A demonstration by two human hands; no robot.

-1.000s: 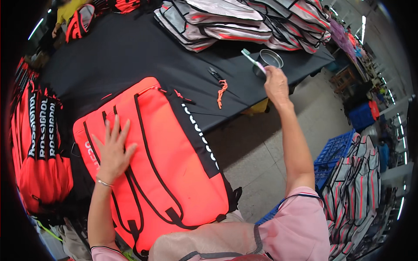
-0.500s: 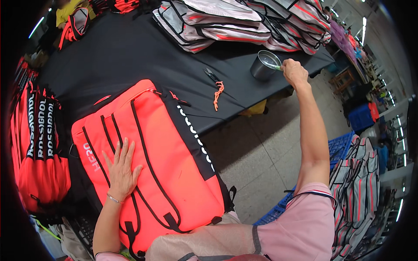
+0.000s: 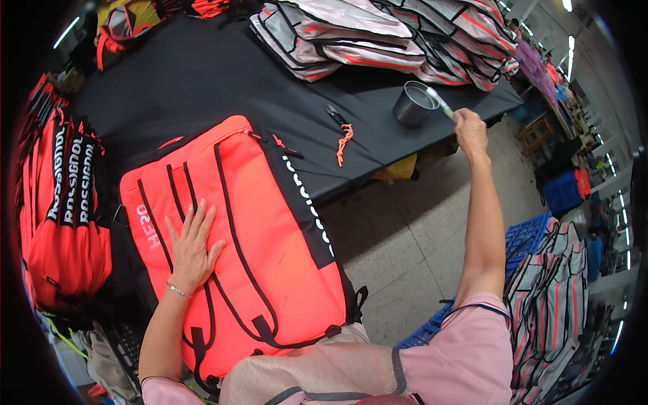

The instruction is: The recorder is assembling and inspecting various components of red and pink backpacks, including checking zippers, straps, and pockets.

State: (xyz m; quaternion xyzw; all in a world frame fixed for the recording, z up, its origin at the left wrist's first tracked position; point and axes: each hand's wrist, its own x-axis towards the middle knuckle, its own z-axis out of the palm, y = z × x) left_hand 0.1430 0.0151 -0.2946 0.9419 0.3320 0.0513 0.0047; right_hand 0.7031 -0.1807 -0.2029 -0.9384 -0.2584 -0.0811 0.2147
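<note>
My left hand lies flat, fingers spread, on a large orange bag with black straps that rests partly on the black table and partly on my lap. My right hand is stretched out to the far right, gripping a thin light stick-like tool. The tool's tip reaches over the rim of a grey metal cup standing near the table's right end.
Small black scissors and an orange cord lie on the table beside the cup. Grey and red bags are stacked at the back. More orange bags pile at the left. Blue crates stand on the floor.
My right hand has carried the thin tool rightward and down to the metal cup. My left hand has slid lower on the orange bag, which shifted slightly toward me.
</note>
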